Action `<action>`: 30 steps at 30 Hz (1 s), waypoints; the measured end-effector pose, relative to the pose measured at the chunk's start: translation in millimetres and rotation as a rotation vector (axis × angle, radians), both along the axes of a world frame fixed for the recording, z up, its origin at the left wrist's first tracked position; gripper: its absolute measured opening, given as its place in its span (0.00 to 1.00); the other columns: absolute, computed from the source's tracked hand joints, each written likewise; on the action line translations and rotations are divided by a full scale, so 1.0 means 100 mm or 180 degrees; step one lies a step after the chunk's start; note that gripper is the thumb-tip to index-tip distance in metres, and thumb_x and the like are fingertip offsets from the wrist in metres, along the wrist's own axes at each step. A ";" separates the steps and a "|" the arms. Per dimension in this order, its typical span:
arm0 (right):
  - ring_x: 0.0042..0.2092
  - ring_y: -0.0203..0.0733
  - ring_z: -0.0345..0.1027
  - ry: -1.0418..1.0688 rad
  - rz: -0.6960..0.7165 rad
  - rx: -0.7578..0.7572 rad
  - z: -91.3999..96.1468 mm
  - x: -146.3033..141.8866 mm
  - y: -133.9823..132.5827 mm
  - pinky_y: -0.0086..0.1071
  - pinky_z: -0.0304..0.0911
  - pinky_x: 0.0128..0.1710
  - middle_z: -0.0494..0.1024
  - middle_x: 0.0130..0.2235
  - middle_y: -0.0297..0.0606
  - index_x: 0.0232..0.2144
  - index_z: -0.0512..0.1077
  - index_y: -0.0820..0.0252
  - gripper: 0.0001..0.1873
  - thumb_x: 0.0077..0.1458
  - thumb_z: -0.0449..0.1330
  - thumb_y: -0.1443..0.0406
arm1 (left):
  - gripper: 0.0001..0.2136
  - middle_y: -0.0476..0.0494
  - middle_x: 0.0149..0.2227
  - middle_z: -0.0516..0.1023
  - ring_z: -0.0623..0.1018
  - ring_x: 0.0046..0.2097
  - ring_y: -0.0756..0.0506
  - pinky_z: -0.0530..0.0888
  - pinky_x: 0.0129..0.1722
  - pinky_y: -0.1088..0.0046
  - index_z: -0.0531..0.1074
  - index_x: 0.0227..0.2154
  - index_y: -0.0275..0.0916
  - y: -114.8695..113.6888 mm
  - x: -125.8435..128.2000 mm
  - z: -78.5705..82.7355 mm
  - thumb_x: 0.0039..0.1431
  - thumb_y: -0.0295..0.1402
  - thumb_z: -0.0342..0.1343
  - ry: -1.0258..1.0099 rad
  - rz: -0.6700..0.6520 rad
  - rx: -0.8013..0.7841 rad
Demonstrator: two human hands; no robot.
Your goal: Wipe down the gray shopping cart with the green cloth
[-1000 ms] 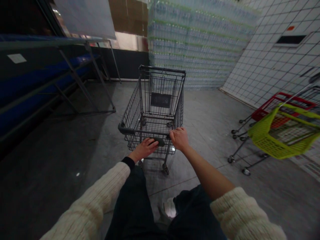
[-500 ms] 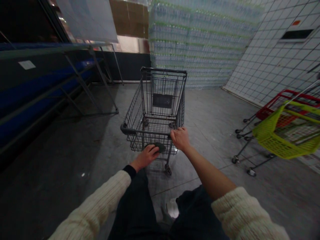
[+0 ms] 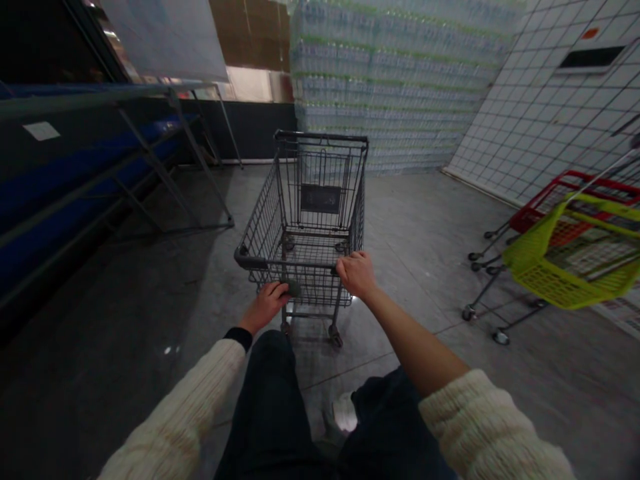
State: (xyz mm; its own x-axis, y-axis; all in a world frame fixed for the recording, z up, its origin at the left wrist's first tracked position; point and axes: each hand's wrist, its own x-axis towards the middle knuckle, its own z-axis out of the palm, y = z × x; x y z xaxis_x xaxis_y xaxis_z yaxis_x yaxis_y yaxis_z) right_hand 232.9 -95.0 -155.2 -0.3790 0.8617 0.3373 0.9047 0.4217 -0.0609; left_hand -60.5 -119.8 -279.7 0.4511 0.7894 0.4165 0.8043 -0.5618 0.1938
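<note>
A dark wire shopping cart (image 3: 305, 220) stands on the grey floor just ahead of me, its basket bare. My right hand (image 3: 356, 274) is closed around the right end of the cart's rear handle bar. My left hand (image 3: 267, 305) sits lower, below the bar, with its fingers curled over a small dark rounded object (image 3: 293, 289) at the cart's back. Both my arms wear cream knitted sleeves, the right one pushed up to the elbow. My dark trousers and a pale shoe (image 3: 343, 417) show below.
A tall wall of shrink-wrapped water bottle packs (image 3: 390, 80) rises behind the cart. A white tiled wall (image 3: 550, 113) runs on the right, with a yellow-green cart (image 3: 570, 260) and a red cart (image 3: 555, 200) parked before it. A metal-framed rack with blue shelving (image 3: 100, 160) lines the left.
My left hand has slid left along the cart's back with the dark object under its fingers. The right hand keeps its grip on the bar. The view has shifted slightly.
</note>
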 end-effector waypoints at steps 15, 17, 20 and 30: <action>0.41 0.43 0.66 -0.0347 -0.0071 -0.0181 0.08 0.06 -0.10 0.37 0.49 0.46 0.79 0.34 0.43 0.30 0.73 0.59 0.25 0.68 0.38 0.63 | 0.19 0.42 0.48 0.68 0.68 0.52 0.44 0.68 0.55 0.61 0.74 0.42 0.40 -0.74 0.30 0.82 0.51 0.19 0.47 -0.1890 0.0570 0.0274; 0.40 0.43 0.67 -0.0438 -0.0079 -0.0188 0.09 0.10 -0.16 0.36 0.49 0.46 0.79 0.33 0.42 0.30 0.72 0.59 0.25 0.68 0.38 0.63 | 0.17 0.43 0.47 0.69 0.70 0.51 0.45 0.68 0.55 0.63 0.73 0.41 0.40 -0.76 0.48 1.01 0.52 0.21 0.47 -0.2506 0.0636 0.0255; 0.39 0.43 0.67 -0.0468 -0.0146 -0.0185 0.09 0.20 -0.26 0.36 0.50 0.46 0.78 0.32 0.42 0.29 0.73 0.59 0.26 0.68 0.38 0.63 | 0.13 0.43 0.44 0.72 0.72 0.50 0.45 0.68 0.54 0.64 0.72 0.40 0.39 -0.78 0.63 1.23 0.53 0.23 0.48 -0.3259 0.0770 0.0039; 0.35 0.41 0.65 -0.0166 -0.0001 -0.0168 0.11 0.52 -0.70 0.35 0.49 0.46 0.76 0.27 0.36 0.25 0.70 0.57 0.27 0.68 0.39 0.58 | 0.13 0.45 0.45 0.74 0.73 0.49 0.45 0.69 0.51 0.67 0.67 0.46 0.41 -0.65 0.99 1.48 0.58 0.35 0.52 -0.3961 0.0540 -0.0859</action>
